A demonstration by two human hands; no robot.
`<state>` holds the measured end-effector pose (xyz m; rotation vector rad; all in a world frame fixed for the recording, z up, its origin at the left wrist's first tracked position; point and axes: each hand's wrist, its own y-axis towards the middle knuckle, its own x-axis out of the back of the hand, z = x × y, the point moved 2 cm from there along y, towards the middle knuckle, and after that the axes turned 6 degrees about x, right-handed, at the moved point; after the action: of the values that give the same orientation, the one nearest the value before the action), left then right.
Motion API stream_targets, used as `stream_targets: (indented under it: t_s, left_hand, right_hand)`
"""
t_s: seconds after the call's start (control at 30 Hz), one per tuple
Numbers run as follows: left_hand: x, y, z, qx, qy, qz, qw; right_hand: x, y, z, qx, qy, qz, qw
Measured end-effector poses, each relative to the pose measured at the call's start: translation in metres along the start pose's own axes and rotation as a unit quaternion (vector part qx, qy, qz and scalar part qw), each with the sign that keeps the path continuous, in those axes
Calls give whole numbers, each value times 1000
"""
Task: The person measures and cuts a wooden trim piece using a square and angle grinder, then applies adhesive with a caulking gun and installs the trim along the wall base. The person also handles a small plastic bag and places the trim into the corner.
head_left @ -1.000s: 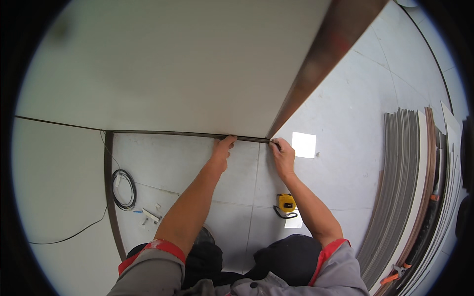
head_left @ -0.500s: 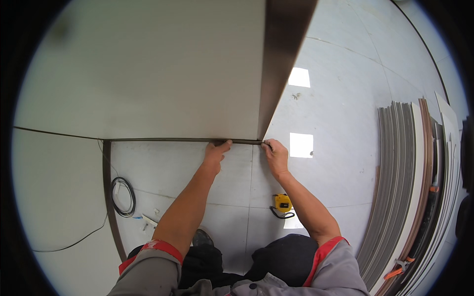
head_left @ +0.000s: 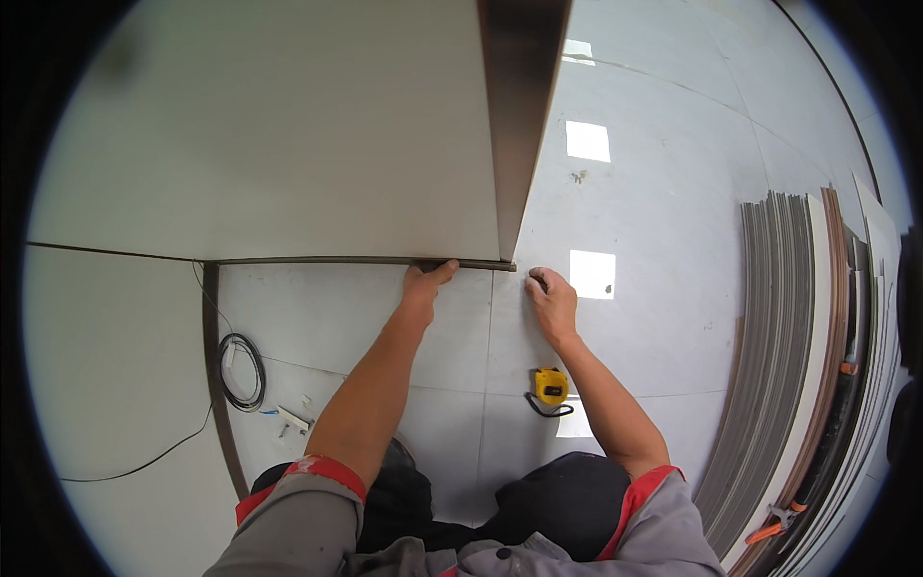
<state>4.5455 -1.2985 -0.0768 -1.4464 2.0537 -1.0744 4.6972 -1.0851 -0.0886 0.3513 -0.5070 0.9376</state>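
Observation:
A long dark brown trim strip [head_left: 356,260] runs along the bottom edge of a large pale panel [head_left: 317,125]. My left hand [head_left: 425,284] is closed around it a little short of its right end, thumb and fingers on the strip. My right hand [head_left: 552,303] is just right of the strip's end and apart from it. Its fingers are curled together; whatever may be between them is hidden. A dark brown upright edge [head_left: 519,125] rises at the panel's right side, above the strip's end.
A yellow tape measure [head_left: 552,387] with a black strap lies on the grey tiled floor [head_left: 654,288] near my right forearm. A black cable coil [head_left: 242,373] and small loose pieces [head_left: 293,420] lie left. Stacked grey strips [head_left: 769,337] and an orange-handled tool [head_left: 777,522] are at right.
My right hand has come off the strip's end and moved slightly right, baring that end. My left hand stays on the strip. The view has shifted slightly.

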Motion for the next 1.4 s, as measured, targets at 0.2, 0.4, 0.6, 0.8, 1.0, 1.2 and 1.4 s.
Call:
stream_targets:
  t_s: [0.2, 0.4, 0.6, 0.8, 1.0, 1.2, 1.4]
  left_hand:
    - [-1, -1, -1, 8, 3, -8, 1000]
    - [-2, 1, 5, -2, -2, -7, 1000]
    - [1, 7, 7, -3, 12, 1, 1000]
    - [-2, 4, 6, -20, -3, -15, 1000]
    - [4, 8, 1, 2, 17, 16, 1000]
    - [8, 6, -4, 5, -1, 27, 1000]
    - [3, -2, -10, -1, 2, 54, 999]
  right_hand:
    - [-11, 12, 9, 87, -54, -12, 995]
    - [-20, 17, 9, 147, -121, 27, 981]
    - [-26, 18, 12, 110, -118, 50, 986]
    - [-12, 12, 12, 6, -49, 107, 993]
    - [30, -30, 0, -9, -8, 141, 990]
    - [37, -45, 3, -21, 35, 151, 988]
    - [42, -48, -5, -33, 52, 153, 986]
